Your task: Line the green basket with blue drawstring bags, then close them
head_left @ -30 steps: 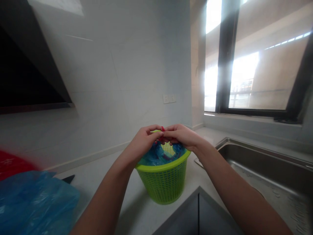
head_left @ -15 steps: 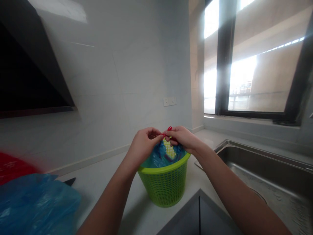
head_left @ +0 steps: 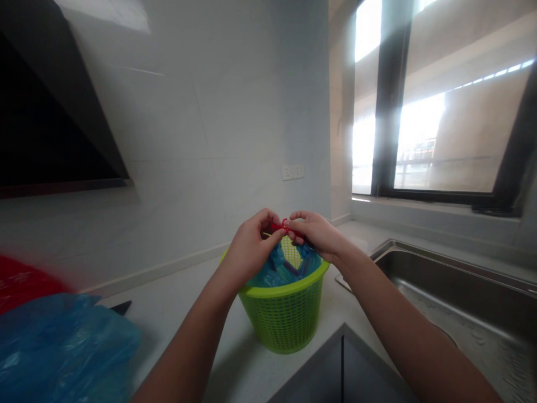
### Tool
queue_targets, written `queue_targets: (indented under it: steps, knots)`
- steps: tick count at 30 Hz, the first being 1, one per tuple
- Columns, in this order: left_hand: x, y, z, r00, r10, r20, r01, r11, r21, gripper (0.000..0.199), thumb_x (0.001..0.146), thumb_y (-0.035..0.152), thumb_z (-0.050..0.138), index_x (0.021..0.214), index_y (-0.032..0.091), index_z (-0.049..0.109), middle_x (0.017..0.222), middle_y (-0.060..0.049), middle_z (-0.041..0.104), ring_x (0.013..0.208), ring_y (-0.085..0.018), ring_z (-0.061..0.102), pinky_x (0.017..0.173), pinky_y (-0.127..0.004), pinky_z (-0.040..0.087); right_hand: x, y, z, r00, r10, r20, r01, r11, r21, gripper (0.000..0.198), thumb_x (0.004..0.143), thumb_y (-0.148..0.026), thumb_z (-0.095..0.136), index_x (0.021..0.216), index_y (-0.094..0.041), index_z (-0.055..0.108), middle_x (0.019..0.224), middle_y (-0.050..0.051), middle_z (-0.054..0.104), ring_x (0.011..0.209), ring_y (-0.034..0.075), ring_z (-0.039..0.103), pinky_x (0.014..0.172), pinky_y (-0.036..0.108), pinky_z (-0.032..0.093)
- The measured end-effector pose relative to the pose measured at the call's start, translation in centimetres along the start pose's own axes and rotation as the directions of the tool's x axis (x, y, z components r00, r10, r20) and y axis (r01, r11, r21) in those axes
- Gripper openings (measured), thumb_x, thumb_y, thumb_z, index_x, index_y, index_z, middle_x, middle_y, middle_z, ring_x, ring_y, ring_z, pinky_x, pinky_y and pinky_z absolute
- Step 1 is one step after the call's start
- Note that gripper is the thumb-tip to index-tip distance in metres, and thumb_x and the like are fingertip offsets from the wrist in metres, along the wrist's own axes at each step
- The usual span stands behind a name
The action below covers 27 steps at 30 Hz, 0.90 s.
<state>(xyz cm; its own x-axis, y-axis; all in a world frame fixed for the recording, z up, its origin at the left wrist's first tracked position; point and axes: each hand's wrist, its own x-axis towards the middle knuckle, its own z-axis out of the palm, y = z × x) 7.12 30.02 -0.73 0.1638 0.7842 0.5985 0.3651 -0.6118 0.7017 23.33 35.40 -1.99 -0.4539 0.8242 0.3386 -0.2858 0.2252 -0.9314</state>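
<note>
Above a lime-green plastic basket [head_left: 282, 319], both hands pinch a thin red cord [head_left: 285, 226] with a small loop showing between the fingertips. My left hand [head_left: 252, 242] is closed on the cord from the left, thumb against the fingers. From the right, my right hand [head_left: 312, 230] grips it too, close enough that the fingertips nearly meet. Inside the basket lies a crumpled blue plastic bag [head_left: 272, 275], partly hidden by the hands. Whether the cord joins the bag, I cannot tell.
On the left, a loose blue plastic bag [head_left: 67, 347] lies near a blurred red bag-like thing [head_left: 25, 282]. A steel sink [head_left: 457, 296] is set in the counter [head_left: 235, 364] at right. A dark range hood [head_left: 54, 112] juts out at upper left.
The fingertips have shifted slightly on the red cord. Its loop, earlier sticking up above my right fingers, now sits lower between the two hands. The basket has stayed in place.
</note>
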Motion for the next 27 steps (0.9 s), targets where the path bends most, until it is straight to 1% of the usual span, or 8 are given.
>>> queue_targets:
  steps: [3, 6, 12, 17, 21, 23, 25, 27]
  knots:
    - [0.0, 0.2, 0.0, 1.0, 0.021, -0.015, -0.02, 0.998, 0.053, 0.015, 0.082, 0.033, 0.069, 0.086, 0.019, 0.064, 0.085, -0.004, 0.073, 0.081, -0.02, 0.068, 0.074, -0.029, 0.05, -0.1, 0.0, 0.0, 0.999, -0.012, 0.053, 0.013, 1.0, -0.02, 0.028, 0.077, -0.034, 0.075, 0.08, -0.019, 0.051, 0.059, -0.004, 0.057, 0.048, 0.006, 0.042, 0.045, 0.019, 0.03]
    - [0.0, 0.4, 0.0, 0.999, 0.005, -0.051, -0.001, 0.996, 0.085, 0.015, 0.08, 0.032, 0.071, 0.085, 0.018, 0.069, 0.084, -0.005, 0.074, 0.078, -0.02, 0.068, 0.073, -0.029, 0.05, -0.2, 0.0, 0.1, 0.996, -0.04, 0.082, 0.045, 0.997, -0.057, 0.028, 0.078, -0.034, 0.074, 0.074, -0.018, 0.051, 0.06, -0.004, 0.057, 0.049, 0.005, 0.042, 0.046, 0.018, 0.029]
    - [-0.2, 0.5, 0.0, 0.999, 0.028, -0.022, -0.024, 0.988, 0.155, 0.016, 0.08, 0.03, 0.072, 0.091, 0.018, 0.073, 0.084, -0.004, 0.075, 0.076, -0.02, 0.068, 0.07, -0.028, 0.05, -0.3, -0.1, 0.3, 0.998, -0.041, 0.041, 0.043, 0.998, -0.048, 0.032, 0.077, -0.037, 0.076, 0.071, -0.019, 0.05, 0.05, -0.006, 0.05, 0.047, 0.006, 0.043, 0.045, 0.019, 0.027]
    - [-0.2, 0.5, -0.1, 0.996, 0.03, -0.086, -0.008, 0.969, 0.247, 0.011, 0.081, 0.028, 0.068, 0.084, 0.019, 0.074, 0.081, -0.004, 0.075, 0.074, -0.019, 0.067, 0.068, -0.028, 0.048, -0.4, -0.2, 0.4, 0.996, -0.073, 0.059, 0.077, 0.994, -0.076, 0.028, 0.078, -0.035, 0.073, 0.071, -0.018, 0.052, 0.06, -0.004, 0.057, 0.05, 0.006, 0.044, 0.048, 0.02, 0.03]
    - [0.0, -0.2, -0.3, 0.978, -0.008, -0.21, 0.064, 0.963, 0.262, 0.016, 0.08, 0.034, 0.069, 0.083, 0.019, 0.074, 0.082, -0.006, 0.075, 0.077, -0.022, 0.069, 0.069, -0.03, 0.049, -0.6, -0.2, 0.3, 0.991, -0.104, 0.081, 0.119, 0.968, -0.222, 0.015, 0.075, -0.025, 0.07, 0.07, -0.017, 0.059, 0.061, -0.004, 0.056, 0.056, 0.008, 0.048, 0.053, 0.022, 0.035]
    - [0.1, -0.6, -0.5, 0.966, -0.036, -0.258, 0.1, 0.966, 0.238, 0.018, 0.078, 0.036, 0.071, 0.083, 0.019, 0.075, 0.083, -0.007, 0.076, 0.076, -0.023, 0.069, 0.068, -0.031, 0.049, -0.7, -0.2, 0.3, 0.987, -0.133, 0.085, 0.153, 0.942, -0.3, 0.005, 0.073, -0.02, 0.068, 0.074, -0.016, 0.065, 0.066, -0.002, 0.062, 0.062, 0.01, 0.053, 0.059, 0.023, 0.039]
    - [0.2, -0.8, -0.6, 0.96, -0.067, -0.272, 0.125, 0.971, 0.204, 0.02, 0.076, 0.037, 0.073, 0.082, 0.018, 0.076, 0.082, -0.008, 0.076, 0.075, -0.024, 0.068, 0.066, -0.031, 0.048, -0.8, -0.2, 0.3, 0.984, -0.169, 0.053, 0.177, 0.911, -0.372, 0.008, 0.075, -0.021, 0.066, 0.077, -0.015, 0.071, 0.075, 0.002, 0.069, 0.069, 0.013, 0.058, 0.066, 0.026, 0.044]
    - [0.3, -1.0, -0.7, 0.962, -0.11, -0.25, 0.151, 0.977, 0.153, 0.02, 0.074, 0.037, 0.074, 0.08, 0.018, 0.077, 0.08, -0.008, 0.076, 0.073, -0.023, 0.066, 0.065, -0.031, 0.047, -0.9, -0.2, 0.3, 0.98, -0.2, 0.018, 0.187, 0.874, -0.448, 0.013, 0.077, -0.024, 0.065, 0.078, -0.015, 0.074, 0.079, 0.005, 0.073, 0.075, 0.016, 0.062, 0.071, 0.029, 0.046]
